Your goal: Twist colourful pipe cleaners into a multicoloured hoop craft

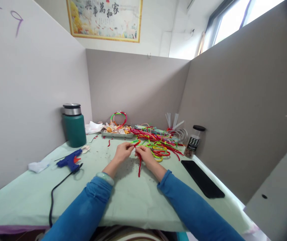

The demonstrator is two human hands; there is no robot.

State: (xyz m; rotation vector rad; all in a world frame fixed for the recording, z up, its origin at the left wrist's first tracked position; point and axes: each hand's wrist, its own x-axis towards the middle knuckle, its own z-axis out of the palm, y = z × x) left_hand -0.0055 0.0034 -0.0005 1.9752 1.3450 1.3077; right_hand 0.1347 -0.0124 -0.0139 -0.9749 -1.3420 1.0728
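Red fuzzy stem (pixel 139 168) hangs over the table's (pixel 130 204) middle, pinched by our left hand (pixel 123 150) and right hand (pixel 145 156), its tail pointing toward the near edge, nearer our right.

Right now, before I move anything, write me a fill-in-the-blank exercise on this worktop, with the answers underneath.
The fuzzy strand hanging below the right hand is coloured ____.
The body of the glue gun is coloured ____.
The steel-necked bottle stands on the person's ____ side, across from the black-lidded jar.
Of the two hands, the one nearer the flat black slab is the ____ one.

Missing words: red; blue; left; right
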